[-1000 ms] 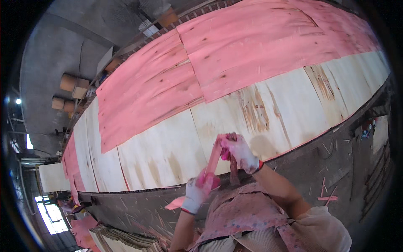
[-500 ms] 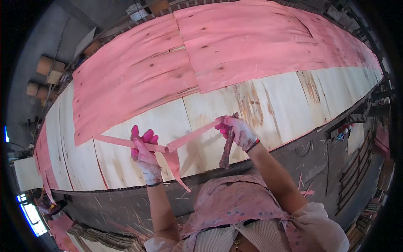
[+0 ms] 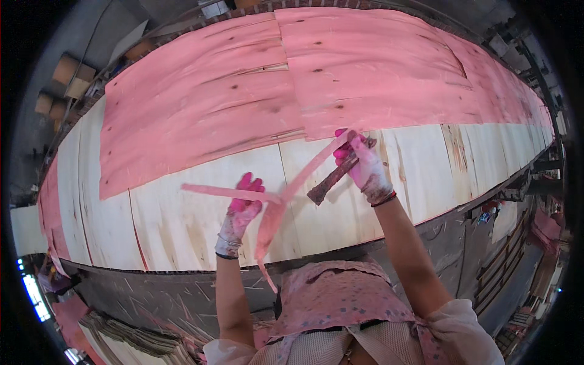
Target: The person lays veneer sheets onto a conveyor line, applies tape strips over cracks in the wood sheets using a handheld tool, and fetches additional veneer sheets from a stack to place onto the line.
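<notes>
— Strips, item one?
— Pink veneer strips (image 3: 286,194), thin and limp, held in the air above the pale part of the surface. One runs up to the right, one lies level to the left, one hangs down toward the apron.

— Holders?
— Left hand (image 3: 241,213), gloved and stained pink, fingers closed on the strips where they cross. Right hand (image 3: 364,165), also gloved, fingers closed on the upper end of the long strip and on a tool.

— Tool?
— Rusty brown tool (image 3: 336,176), short, slanting down to the left from the right hand; its kind cannot be told. Its lower end lies close to the long strip.

— Surface?
— Long wide surface (image 3: 182,225). Near band: pale veneer sheets (image 3: 426,164) laid edge to edge, with brown streaks. Far band: pink veneer sheets (image 3: 243,103), knotted and split in places, overlapping the pale ones.

— Surroundings?
— Pink apron (image 3: 340,298) on the person, at the lower edge. Stack of boards (image 3: 134,340) lower left, below the surface's dark front edge.
</notes>
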The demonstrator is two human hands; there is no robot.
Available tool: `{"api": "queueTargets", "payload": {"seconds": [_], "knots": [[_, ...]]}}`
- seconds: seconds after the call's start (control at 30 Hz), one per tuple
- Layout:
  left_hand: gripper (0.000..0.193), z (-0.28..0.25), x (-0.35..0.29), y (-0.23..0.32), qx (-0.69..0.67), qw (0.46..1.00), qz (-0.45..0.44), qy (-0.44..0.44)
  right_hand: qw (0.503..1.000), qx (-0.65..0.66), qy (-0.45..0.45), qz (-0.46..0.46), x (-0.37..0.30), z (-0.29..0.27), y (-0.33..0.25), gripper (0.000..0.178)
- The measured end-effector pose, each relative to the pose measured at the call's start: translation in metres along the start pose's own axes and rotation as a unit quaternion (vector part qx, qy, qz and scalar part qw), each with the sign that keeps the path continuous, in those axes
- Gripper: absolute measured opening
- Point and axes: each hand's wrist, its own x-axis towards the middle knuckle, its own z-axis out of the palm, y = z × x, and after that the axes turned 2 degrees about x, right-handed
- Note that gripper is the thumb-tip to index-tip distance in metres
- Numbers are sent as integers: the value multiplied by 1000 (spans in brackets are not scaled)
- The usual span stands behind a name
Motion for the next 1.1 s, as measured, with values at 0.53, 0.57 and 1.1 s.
{"api": "queueTargets", "payload": {"seconds": [0.53, 0.57, 1.1], "knots": [[80, 9, 6, -66, -122, 974, -175, -78, 976, -205, -15, -76, -5, 106, -28, 19], [70, 11, 7, -69, -159, 969, -153, -108, 980, -174, -25, -97, -4, 106, -26, 18], [31, 50, -10, -36, -203, 967, -129, -81, 860, -501, -92, -23, -34, 98, 33, 26]]}}
